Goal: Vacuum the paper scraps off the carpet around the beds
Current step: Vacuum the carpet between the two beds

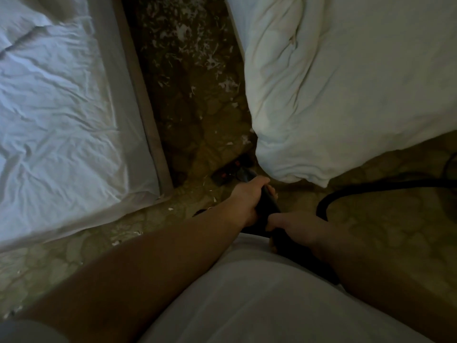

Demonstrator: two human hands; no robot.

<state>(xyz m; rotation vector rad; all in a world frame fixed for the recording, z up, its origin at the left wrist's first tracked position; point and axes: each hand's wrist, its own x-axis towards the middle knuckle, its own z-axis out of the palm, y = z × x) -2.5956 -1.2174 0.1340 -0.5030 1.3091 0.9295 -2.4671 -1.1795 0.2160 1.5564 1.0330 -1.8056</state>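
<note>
Both hands are closed round the black vacuum wand (pixel 269 205) at centre frame: the left hand (pixel 248 198) grips it higher in the picture, nearer the nozzle, and the right hand (pixel 293 225) holds it just below, close to the person's body. The vacuum head (pixel 231 170), dark with small red marks, sits on the carpet (pixel 383 231) at the mouth of the narrow aisle between the two beds, just beside the hanging corner of the duvet (pixel 346 82) on the right. The hose (pixel 371 185) curves away toward the right edge of the frame.

The job looks barely under way in this aisle. The paper scraps (pixel 184 33) lie thick on the carpet in the upper centre of the frame, thinning out toward the vacuum head. A few white bits also show in the lower left, along the foot of the left bed (pixel 61 107). The carpet at right, around the hose, looks free of scraps, though the light is dim. By my judgement most of the aisle is left to do
</note>
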